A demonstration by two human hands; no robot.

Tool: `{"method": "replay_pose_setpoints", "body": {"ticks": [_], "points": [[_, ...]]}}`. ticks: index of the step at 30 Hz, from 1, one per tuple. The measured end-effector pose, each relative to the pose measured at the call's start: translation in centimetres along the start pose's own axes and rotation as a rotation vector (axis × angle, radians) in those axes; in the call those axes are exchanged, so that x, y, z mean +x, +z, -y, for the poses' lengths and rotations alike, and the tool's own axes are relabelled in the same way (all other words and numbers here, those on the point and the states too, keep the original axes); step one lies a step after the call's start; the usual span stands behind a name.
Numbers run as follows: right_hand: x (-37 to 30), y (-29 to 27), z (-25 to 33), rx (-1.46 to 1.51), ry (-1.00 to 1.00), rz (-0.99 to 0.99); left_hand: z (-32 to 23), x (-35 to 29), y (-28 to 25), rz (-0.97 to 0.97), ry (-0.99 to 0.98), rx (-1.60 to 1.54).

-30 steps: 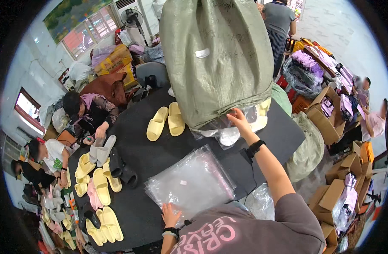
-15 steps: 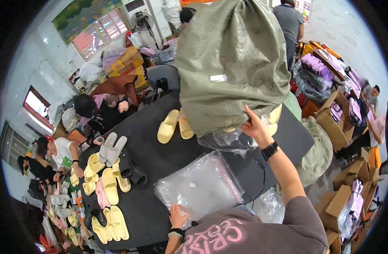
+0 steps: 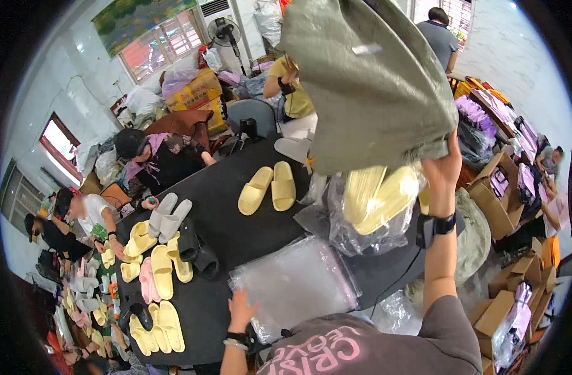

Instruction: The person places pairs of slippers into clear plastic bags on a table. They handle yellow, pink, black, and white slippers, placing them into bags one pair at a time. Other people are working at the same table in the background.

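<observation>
My right hand (image 3: 444, 164) grips the lower right edge of a large olive-green woven sack (image 3: 373, 94), raised over the table's far side. Beneath it, a pair of yellow slippers (image 3: 379, 200) sticks out, partly in a clear plastic bag (image 3: 361, 240). The sack hides whatever lies behind it. My left hand (image 3: 241, 310) has its fingers apart at the left edge of a stack of clear flat bags (image 3: 298, 278) and holds nothing. Ahead, two yellow slippers (image 3: 267, 189) lie side by side on the black table (image 3: 226, 244).
At the table's left lie yellow slippers (image 3: 163, 272), grey slippers (image 3: 169, 219), black slippers (image 3: 197, 250) and pink slippers (image 3: 148, 282). Several people sit around the table's far and left sides. Open cartons (image 3: 495, 190) and another green sack (image 3: 470, 231) stand on the right.
My right hand has lifted the sack up and to the right, uncovering the bagged yellow slippers and a person in yellow behind. My left hand has moved left on the clear bags' edge.
</observation>
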State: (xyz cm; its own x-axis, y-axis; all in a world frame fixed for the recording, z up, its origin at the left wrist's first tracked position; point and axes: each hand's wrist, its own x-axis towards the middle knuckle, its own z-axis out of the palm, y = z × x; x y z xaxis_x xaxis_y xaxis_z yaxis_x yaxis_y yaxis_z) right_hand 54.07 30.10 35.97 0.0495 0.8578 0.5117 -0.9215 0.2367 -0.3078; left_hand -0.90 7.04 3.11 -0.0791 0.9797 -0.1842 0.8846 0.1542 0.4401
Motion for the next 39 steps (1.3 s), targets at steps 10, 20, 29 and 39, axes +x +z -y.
{"method": "replay_pose_setpoints", "body": {"ticks": [10, 20, 29, 39], "points": [[7.5, 6.2, 1.3, 0.293, 0.21, 0.344, -21.7, 10.8, -16.2, -0.222, 0.512, -0.41], [6.2, 14.2, -2.0, 0.09, 0.149, 0.085, -24.2, 9.2, -12.7, -0.082, 0.551, -0.504], [8.3, 15.6, -1.8, 0.142, 0.109, 0.302, -20.0, 8.3, -16.2, -0.203, 0.351, -0.655], [-4.7, 19.5, -10.3, -0.507, 0.893, 0.777, -16.1, 5.4, -18.5, 0.067, 0.35, -1.353]]}}
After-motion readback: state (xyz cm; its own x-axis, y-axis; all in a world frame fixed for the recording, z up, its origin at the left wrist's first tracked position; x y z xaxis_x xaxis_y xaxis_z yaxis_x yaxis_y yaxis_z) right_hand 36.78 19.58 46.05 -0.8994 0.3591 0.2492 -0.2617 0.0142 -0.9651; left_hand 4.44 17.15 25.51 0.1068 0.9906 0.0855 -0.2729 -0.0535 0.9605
